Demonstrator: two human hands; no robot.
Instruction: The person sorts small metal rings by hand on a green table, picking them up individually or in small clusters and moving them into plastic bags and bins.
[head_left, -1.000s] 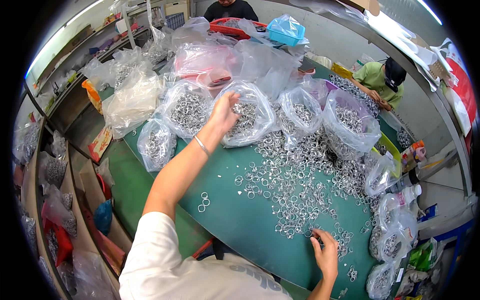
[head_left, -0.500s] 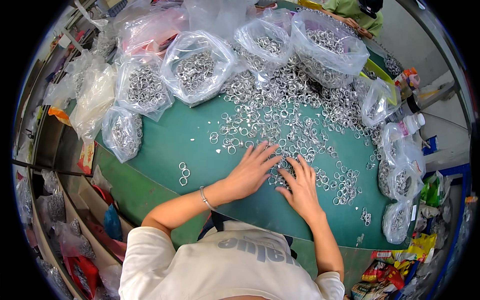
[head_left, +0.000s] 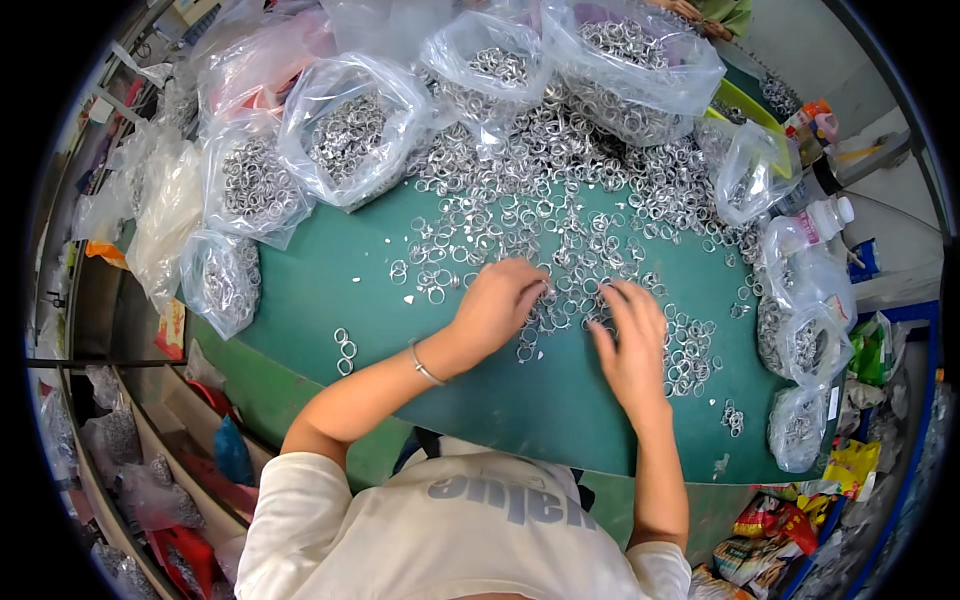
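A spread of silver metal rings [head_left: 515, 240] covers the middle of the green table [head_left: 440, 390]. At the near edge of this spread, my left hand [head_left: 498, 308] has its fingers bent and pressed together; what lies between the fingertips is too small to make out. Opposite it, my right hand [head_left: 634, 345] reaches in among the rings with curved fingers, thumb apart from the forefinger. A loose group of rings [head_left: 690, 355] lies just right of my right hand. Three rings [head_left: 345, 350] lie in a short row, far to the left of my left hand.
Clear plastic bags full of rings [head_left: 345, 130] line the back, with a large heap of rings [head_left: 670, 185] before them. Smaller bags [head_left: 797, 430] stand along the right edge, near a plastic bottle [head_left: 825, 218]. Another person's hand [head_left: 685, 10] shows at the far right.
My left hand has gone from spread fingers to bent, closed ones. My right hand has shifted right, widening the gap between the hands. The view has tilted slightly, raising the table in the picture.
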